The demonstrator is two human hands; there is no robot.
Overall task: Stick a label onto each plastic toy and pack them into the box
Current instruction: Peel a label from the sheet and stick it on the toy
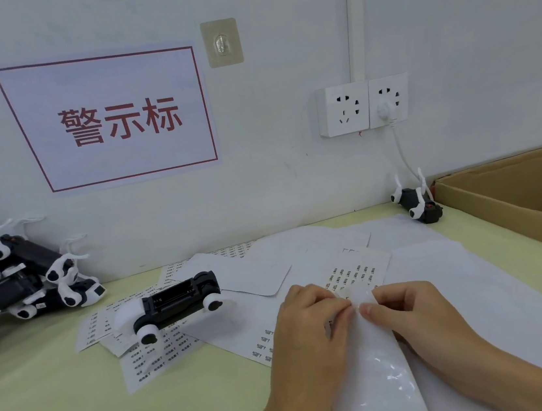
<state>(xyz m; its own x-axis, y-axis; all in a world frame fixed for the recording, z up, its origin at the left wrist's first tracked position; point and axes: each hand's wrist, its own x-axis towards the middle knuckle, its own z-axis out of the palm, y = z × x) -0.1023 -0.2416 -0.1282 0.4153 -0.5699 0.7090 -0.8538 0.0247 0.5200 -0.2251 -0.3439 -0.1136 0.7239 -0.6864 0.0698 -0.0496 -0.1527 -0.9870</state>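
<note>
A: Hands first. Left hand (306, 320) and right hand (408, 308) meet fingertip to fingertip at the upper end of a glossy backing strip (379, 373). Both pinch it, thumbs against forefingers. Whether a peeled label sits between the fingers I cannot tell; the spot is covered by the fingertips.

B: Noted. The strip's lower end?

A: Cut off by the bottom edge of the view, as are both forearms.

B: Toys?

A: One plastic toy (175, 302) lies belly-up on the label sheets (151, 356), left of the hands and apart from them; black body, white wheels and legs, open compartment facing up. A heap of toys (22, 280) is stacked at the far left against the wall, partly cut by the frame edge; the count is unclear. A lone toy (416, 203) stands near the wall, just beside the cardboard box (487, 199).

B: Box contents?

A: Mostly out of view. Only its near wall and a corner show, at the right edge; something pale lies inside, too small to identify.

B: Label print?

A: Rows of small dark marks, unreadable. Blank white sheets (441, 269) overlap them on the green table (48, 403). A red-bordered sign (115, 118) hangs on the wall, with a double socket (363, 105) to its right, one plug inserted.
</note>
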